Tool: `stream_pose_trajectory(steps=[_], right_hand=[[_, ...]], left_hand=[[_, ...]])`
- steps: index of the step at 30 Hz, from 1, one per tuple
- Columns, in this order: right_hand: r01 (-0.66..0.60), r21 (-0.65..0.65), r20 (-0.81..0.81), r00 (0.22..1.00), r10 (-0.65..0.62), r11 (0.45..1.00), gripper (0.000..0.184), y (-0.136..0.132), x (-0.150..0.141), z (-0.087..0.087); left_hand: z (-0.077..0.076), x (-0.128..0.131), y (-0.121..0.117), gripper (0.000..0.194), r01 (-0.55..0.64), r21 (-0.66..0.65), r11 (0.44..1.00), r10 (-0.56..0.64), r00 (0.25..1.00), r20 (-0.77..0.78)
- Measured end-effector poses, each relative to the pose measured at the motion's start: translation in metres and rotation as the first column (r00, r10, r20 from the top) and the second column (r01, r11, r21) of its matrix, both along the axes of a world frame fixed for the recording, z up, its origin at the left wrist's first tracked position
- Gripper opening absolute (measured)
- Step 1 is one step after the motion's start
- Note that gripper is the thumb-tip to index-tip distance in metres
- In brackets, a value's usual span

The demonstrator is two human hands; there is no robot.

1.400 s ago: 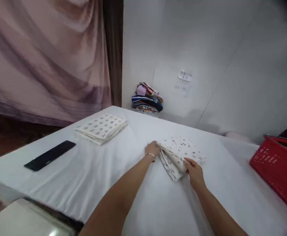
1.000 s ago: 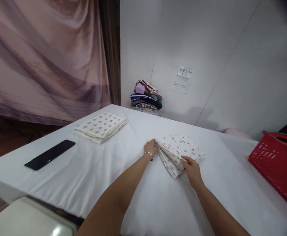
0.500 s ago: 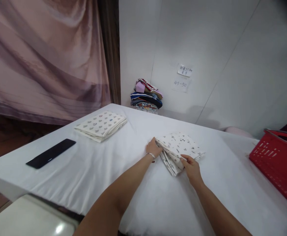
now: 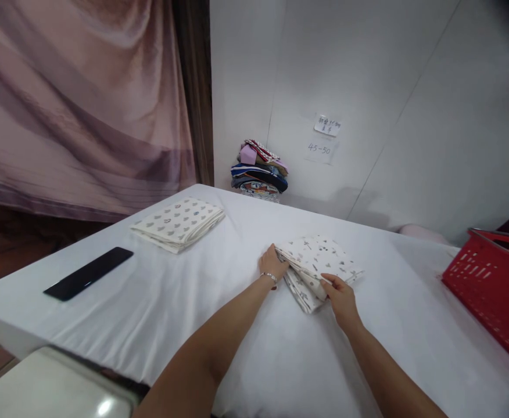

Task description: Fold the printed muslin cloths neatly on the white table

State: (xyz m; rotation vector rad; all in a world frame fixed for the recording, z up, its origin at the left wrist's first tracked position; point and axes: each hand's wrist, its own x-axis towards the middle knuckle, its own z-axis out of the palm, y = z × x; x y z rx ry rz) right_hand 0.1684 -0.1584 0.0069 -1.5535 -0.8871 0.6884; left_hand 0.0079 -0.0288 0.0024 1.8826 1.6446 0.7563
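A folded white cloth with small grey prints point(image 4: 319, 261) lies on the white-covered table point(image 4: 193, 302), its layers fanned at the near edge. My left hand point(image 4: 272, 262), with a bracelet at the wrist, grips the cloth's left corner, fingers closed on it. My right hand point(image 4: 340, 295) pinches the near right edge of the same cloth. A second folded printed cloth point(image 4: 178, 223) rests flat at the far left of the table, well away from both hands.
A black flat device point(image 4: 88, 273) lies near the table's left edge. A red plastic basket point(image 4: 490, 290) stands at the right. A pile of coloured clothes point(image 4: 258, 171) sits against the wall behind the table, under paper notes point(image 4: 326, 136). A curtain hangs at left.
Both hands stay on the folded cloth; its fanned near layers have been drawn slightly tighter and the left hand shifted a little over the corner.
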Motion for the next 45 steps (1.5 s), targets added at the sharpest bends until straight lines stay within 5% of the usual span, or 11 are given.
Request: stream_pose_trajectory(steps=[11,20,23,29,32,39,45], right_hand=[[0.011,-0.009,0.119,0.993,-0.009,1.000,0.039,-0.006,-0.009,0.009],[-0.063,-0.029,0.250,0.966,0.068,0.998,0.036,-0.005,-0.010,0.002],[-0.165,-0.034,0.457,0.874,0.162,0.986,0.030,-0.009,-0.013,-0.001],[-0.359,-0.092,0.860,0.441,0.256,0.929,0.033,-0.020,-0.030,-0.003],[-0.374,-0.099,0.924,0.309,0.225,0.922,0.039,-0.023,-0.032,-0.005],[-0.407,-0.044,0.932,0.313,0.185,0.912,0.045,-0.024,-0.019,-0.018],[-0.421,-0.051,0.950,0.260,0.174,0.906,0.038,-0.029,-0.022,-0.019]], left_hand=[[0.003,-0.013,0.032,0.030,-0.013,-0.025,1.000,0.012,0.999,-0.035],[0.006,-0.024,0.059,0.019,0.081,-0.144,0.986,-0.080,0.997,0.012],[0.005,-0.024,0.063,0.020,0.088,-0.176,0.980,-0.088,0.996,0.012],[0.011,-0.023,0.066,0.020,0.105,-0.183,0.977,-0.108,0.994,-0.005],[0.014,-0.024,0.063,0.023,0.109,-0.193,0.975,-0.115,0.993,-0.016],[0.015,-0.030,0.057,0.031,0.127,-0.139,0.982,-0.138,0.988,-0.072],[0.015,-0.037,0.057,0.029,0.256,0.020,0.967,-0.246,0.946,-0.210]])
